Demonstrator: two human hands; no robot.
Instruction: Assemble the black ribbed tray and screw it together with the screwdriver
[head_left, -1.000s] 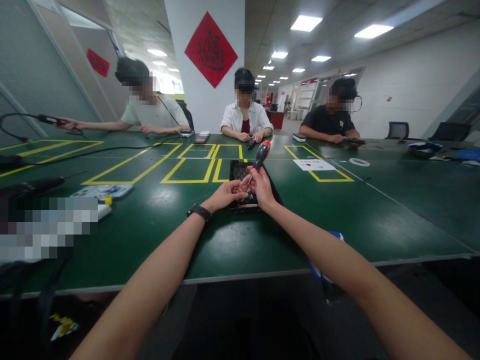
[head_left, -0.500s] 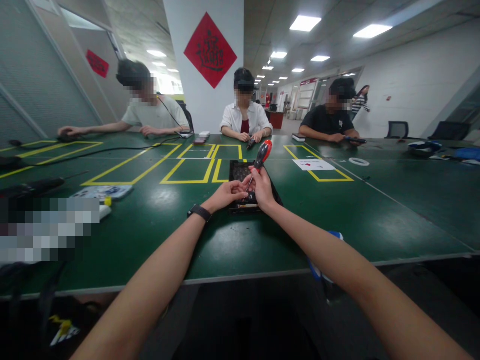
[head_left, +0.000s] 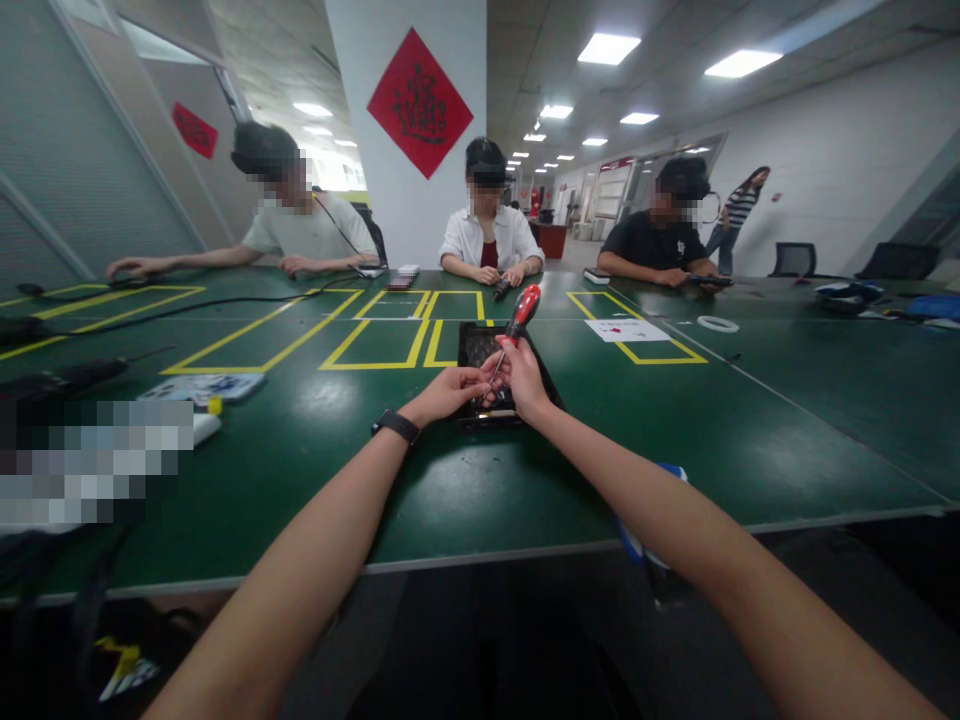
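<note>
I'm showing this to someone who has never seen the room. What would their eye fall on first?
Probably the red diamond-shaped poster with black characters, on the pale pillar at top centre. Below it, the red-and-black screwdriver stands out, tilted in the right hand above the black tray. Yellow tape outlines also stand out against the green table.

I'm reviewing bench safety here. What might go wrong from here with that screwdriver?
First, the fingers of the left hand are close to the shaft of the screwdriver, so a slip might poke them. Second, the right hand holds it at a tilt over the black case; a loosened grip could let it drop inside. Third, the fingers crowd the tip, which is hard to make out, so poor placement might go unnoticed.
</note>
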